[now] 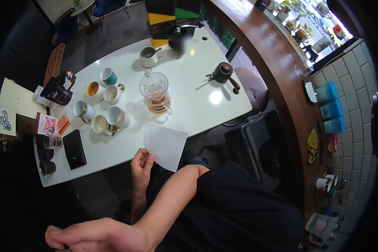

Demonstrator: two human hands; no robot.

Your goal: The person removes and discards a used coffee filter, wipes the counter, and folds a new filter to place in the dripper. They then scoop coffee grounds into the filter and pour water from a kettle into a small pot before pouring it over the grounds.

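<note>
My left hand (142,167) pinches a white paper coffee filter (166,145) by its lower left edge, just in front of the table's near edge. My right hand (98,234) is raised close to the camera at the bottom left. Its fingers are loosely bent and partly cut off by the frame, and nothing shows in them. Beyond the filter stands a glass server (158,106) with a little brown liquid in it. A clear glass dripper (153,84) sits on top of the server.
Several cups, including a teal cup (108,76), stand left of the server on the white table (189,109). A black gooseneck kettle (221,73), a grey-white canister (149,58) and a hand grinder (177,40) stand farther back. A black scale (74,149) lies at left.
</note>
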